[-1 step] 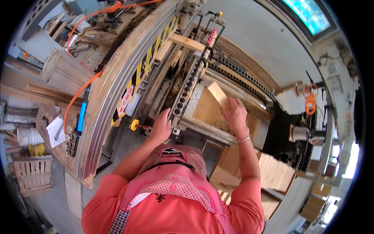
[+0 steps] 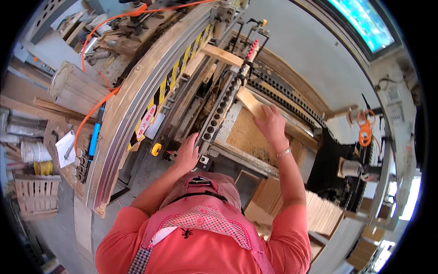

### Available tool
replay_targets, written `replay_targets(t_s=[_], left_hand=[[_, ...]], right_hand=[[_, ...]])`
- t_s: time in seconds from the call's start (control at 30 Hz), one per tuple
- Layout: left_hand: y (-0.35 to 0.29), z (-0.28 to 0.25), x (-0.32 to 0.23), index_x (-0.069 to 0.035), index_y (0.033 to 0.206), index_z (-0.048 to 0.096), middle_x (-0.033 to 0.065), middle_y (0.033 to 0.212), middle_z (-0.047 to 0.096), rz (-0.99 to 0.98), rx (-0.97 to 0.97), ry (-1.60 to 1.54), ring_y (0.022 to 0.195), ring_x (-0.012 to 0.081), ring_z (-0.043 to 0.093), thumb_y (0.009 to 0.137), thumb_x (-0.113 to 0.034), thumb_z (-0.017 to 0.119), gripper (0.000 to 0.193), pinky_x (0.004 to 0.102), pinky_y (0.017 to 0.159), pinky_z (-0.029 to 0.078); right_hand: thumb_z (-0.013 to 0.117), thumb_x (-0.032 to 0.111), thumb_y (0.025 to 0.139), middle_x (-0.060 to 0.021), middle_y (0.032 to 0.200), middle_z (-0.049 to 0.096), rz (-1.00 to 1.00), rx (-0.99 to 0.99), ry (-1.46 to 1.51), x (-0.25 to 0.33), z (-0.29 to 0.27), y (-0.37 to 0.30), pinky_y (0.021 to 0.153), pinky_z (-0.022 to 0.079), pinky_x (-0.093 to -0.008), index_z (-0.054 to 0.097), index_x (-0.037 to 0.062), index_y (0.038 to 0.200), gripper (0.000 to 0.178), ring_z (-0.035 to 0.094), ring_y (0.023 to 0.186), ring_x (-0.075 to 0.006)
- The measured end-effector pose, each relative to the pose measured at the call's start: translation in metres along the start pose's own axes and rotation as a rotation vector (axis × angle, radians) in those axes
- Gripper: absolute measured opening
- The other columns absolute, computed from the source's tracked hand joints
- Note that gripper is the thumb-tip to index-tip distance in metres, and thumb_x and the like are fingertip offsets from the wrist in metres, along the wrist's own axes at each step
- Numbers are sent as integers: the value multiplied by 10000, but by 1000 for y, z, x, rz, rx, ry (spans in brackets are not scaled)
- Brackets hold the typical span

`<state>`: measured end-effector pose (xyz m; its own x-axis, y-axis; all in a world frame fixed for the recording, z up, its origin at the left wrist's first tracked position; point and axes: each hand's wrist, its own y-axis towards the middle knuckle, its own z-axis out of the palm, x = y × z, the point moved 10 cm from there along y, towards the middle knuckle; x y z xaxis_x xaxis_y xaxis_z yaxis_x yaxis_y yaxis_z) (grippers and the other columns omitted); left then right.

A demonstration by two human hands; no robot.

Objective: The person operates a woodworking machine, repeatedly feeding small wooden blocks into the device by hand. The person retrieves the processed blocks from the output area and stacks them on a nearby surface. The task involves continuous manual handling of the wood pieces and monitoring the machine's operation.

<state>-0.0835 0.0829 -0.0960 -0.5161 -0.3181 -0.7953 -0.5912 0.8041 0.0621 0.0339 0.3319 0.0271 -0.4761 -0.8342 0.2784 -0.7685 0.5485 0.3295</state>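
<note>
My right hand [image 2: 272,125] is closed on the near end of a short, pale wooden board [image 2: 251,102]. The board slants up and left, its far end beside the machine's long bar [image 2: 218,109] with a row of round black holes. My left hand [image 2: 186,155] rests at the near end of that bar, thumb apart from the fingers; some fingertips are hidden against the machine. Farther along, another wooden strip [image 2: 222,55] lies across the machine. Below my right hand's board is a sawdust-covered panel [image 2: 248,130] inside the frame.
A yellow knob [image 2: 156,149] sits left of my left hand, beside a rail with black-and-yellow striped tape [image 2: 178,68]. Stacked boards [image 2: 319,208] stand at lower right. An orange hose [image 2: 86,119] and a blue tube [image 2: 96,139] hang at left. A lit screen [image 2: 362,23] is at top right.
My right hand has moved the wooden board slightly up and left, closer to the bar with holes. My left hand stays at the bar's near end. The view has shifted a little.
</note>
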Motion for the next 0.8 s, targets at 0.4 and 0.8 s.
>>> replay_targets(t_s=[0.4,0.8], left_hand=[[-10,-14,10,-21,1197,491,213,1158,546,-240,-80,36,1060,387,513,828,-222,589,431,423,899,416],[-8,-15,5,-14,1162,503,197,1140,560,-241,-88,62,1058,376,518,801,-202,612,421,418,910,417]], right_hand=[[707,292,668,-158,894,617,-234,194,-120,25,151,247,750,505,-405,647,51,917,352,614,861,-315],[697,233,625,-155,861,649,-190,458,-204,17,182,257,744,524,-401,659,44,871,312,635,848,-313]])
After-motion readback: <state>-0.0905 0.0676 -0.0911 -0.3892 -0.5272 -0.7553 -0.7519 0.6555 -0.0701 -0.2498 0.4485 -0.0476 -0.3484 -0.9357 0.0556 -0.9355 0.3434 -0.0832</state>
